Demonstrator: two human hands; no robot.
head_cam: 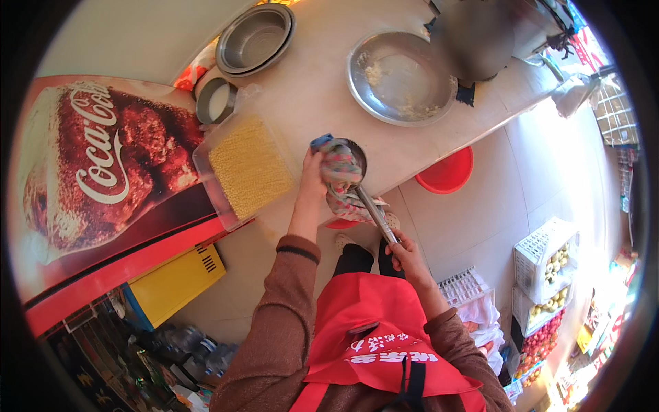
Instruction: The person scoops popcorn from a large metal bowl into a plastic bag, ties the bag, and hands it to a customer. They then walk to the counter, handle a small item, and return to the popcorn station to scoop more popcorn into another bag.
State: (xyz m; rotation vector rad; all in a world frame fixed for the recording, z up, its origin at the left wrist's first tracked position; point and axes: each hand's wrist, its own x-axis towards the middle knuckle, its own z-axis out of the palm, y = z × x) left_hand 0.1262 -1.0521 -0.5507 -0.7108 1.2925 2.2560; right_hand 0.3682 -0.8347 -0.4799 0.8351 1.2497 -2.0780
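My right hand grips the long metal handle of a ladle, whose bowl is up over the edge of the white table. In my left hand is a bunched, patterned cloth, pressed against the ladle's bowl and partly hiding it. The loose end of the cloth hangs down below the bowl, behind the handle. Left of my left hand, a clear plastic tray holds a layer of small yellow grains.
A wide metal basin with pale residue stands at the back right, beside a large pot. Stacked metal bowls and a small pot of white contents are back left. A red bucket and fruit crates are on the floor.
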